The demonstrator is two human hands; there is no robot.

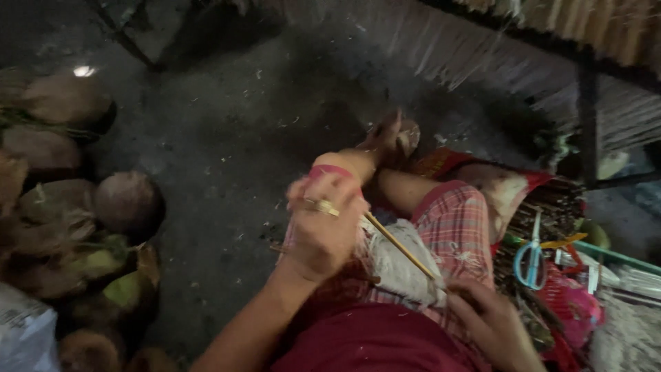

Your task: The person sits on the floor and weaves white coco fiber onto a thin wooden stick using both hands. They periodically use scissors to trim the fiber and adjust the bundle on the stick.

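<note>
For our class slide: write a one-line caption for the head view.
Left hand and right hand work a thin stick over white fibres, coconuts nearby.

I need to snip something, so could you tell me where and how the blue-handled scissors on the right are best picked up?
Grip the scissors by their blue handle loops, coming from above. They lie on the pile of sticks with the loops at the near, lower end, exposed, and the blades pointing away. The right hand is closest.

likely a rough outdoor work yard: coconuts (127,201) heaped on bare ground (227,124), stick bundles (551,200).
</note>
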